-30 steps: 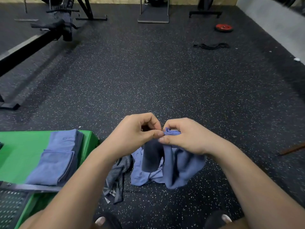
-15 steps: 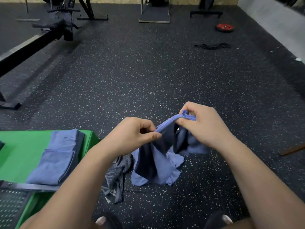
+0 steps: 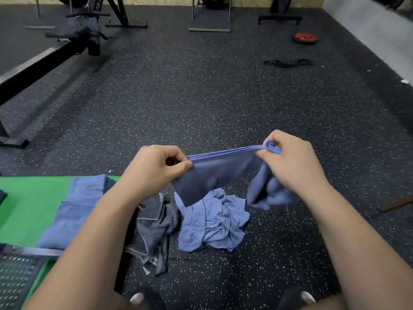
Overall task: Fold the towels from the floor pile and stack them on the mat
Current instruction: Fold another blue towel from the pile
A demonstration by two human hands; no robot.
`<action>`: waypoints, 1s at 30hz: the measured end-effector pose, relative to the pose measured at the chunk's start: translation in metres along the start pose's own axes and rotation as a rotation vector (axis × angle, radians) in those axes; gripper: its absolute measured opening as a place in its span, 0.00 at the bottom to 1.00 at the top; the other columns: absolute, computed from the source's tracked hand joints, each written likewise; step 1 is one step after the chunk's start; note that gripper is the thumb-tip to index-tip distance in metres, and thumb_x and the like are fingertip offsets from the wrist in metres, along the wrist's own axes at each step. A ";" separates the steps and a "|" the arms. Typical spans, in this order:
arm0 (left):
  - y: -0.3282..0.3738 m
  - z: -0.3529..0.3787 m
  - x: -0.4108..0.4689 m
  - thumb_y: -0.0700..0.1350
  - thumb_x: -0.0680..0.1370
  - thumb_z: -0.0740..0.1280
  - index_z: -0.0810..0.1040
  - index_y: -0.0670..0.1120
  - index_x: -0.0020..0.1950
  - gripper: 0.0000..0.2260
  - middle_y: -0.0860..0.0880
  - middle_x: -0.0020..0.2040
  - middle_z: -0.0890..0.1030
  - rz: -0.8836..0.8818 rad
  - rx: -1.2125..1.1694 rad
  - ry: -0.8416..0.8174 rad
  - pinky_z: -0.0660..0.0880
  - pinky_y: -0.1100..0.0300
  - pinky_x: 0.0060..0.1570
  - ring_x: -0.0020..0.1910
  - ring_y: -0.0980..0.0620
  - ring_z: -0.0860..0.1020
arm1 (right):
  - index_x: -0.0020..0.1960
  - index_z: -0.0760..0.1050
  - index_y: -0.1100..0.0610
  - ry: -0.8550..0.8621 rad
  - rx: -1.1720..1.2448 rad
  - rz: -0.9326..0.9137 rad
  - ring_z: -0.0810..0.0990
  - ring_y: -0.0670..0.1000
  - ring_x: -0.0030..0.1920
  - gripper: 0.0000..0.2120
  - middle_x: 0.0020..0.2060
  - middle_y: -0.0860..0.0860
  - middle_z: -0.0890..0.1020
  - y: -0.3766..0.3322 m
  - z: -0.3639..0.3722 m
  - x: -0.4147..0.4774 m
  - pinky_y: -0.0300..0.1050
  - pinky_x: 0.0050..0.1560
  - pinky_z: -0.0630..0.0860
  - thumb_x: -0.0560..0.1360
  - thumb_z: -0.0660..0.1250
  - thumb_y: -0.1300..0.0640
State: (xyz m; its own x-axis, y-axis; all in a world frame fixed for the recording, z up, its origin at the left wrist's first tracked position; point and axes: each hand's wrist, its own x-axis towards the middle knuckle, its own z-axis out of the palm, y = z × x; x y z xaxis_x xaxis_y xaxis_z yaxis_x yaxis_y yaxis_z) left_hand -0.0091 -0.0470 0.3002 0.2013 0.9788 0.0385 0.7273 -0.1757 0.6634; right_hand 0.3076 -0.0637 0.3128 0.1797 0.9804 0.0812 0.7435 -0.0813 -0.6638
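Left hand (image 3: 156, 173) and right hand (image 3: 290, 166) have drawn apart, pulling a towel (image 3: 219, 173) taut above the pile (image 3: 212, 224) just right of the mat (image 3: 29, 198). Each hand pinches one end of its top edge. A folded towel (image 3: 76, 211) lies on the mat; far beyond the mat, a red plate (image 3: 305, 38).
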 end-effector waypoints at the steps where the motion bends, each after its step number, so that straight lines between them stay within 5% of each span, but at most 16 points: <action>1: -0.001 -0.002 0.000 0.54 0.78 0.78 0.85 0.55 0.41 0.08 0.59 0.33 0.83 0.000 -0.006 0.008 0.70 0.65 0.34 0.31 0.61 0.76 | 0.45 0.76 0.50 0.007 -0.003 0.006 0.81 0.51 0.41 0.08 0.36 0.47 0.81 0.001 -0.001 0.000 0.50 0.42 0.77 0.77 0.73 0.49; 17: -0.008 -0.009 0.001 0.49 0.79 0.79 0.84 0.53 0.43 0.07 0.55 0.33 0.82 0.004 -0.189 0.192 0.70 0.59 0.35 0.31 0.57 0.73 | 0.44 0.76 0.50 -0.019 -0.038 0.058 0.82 0.50 0.40 0.09 0.35 0.48 0.83 0.006 -0.003 0.004 0.46 0.42 0.77 0.77 0.74 0.48; 23: -0.007 -0.007 0.002 0.49 0.80 0.77 0.84 0.58 0.59 0.09 0.60 0.43 0.86 0.021 -0.150 0.218 0.72 0.67 0.45 0.39 0.62 0.80 | 0.45 0.79 0.50 -0.036 -0.010 0.009 0.81 0.43 0.39 0.11 0.36 0.45 0.84 0.002 0.005 0.000 0.43 0.42 0.76 0.78 0.75 0.45; 27: -0.008 0.004 0.006 0.50 0.80 0.77 0.84 0.59 0.46 0.05 0.62 0.37 0.84 0.003 0.041 0.172 0.68 0.75 0.42 0.40 0.69 0.79 | 0.49 0.80 0.49 -0.052 0.022 -0.014 0.81 0.42 0.41 0.10 0.36 0.42 0.84 -0.004 0.020 -0.005 0.46 0.45 0.76 0.80 0.73 0.43; 30: -0.004 0.013 0.006 0.52 0.80 0.76 0.81 0.56 0.43 0.08 0.57 0.36 0.83 0.000 0.085 0.116 0.69 0.73 0.39 0.39 0.65 0.79 | 0.52 0.81 0.50 -0.079 0.001 -0.040 0.81 0.51 0.45 0.10 0.42 0.46 0.84 -0.008 0.031 -0.010 0.49 0.45 0.72 0.83 0.69 0.43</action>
State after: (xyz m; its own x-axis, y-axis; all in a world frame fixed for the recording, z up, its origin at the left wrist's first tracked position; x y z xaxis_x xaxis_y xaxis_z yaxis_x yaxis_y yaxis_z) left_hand -0.0019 -0.0417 0.2879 0.1278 0.9834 0.1284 0.7809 -0.1796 0.5982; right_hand 0.2800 -0.0669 0.2937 0.0987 0.9939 0.0491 0.7481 -0.0415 -0.6623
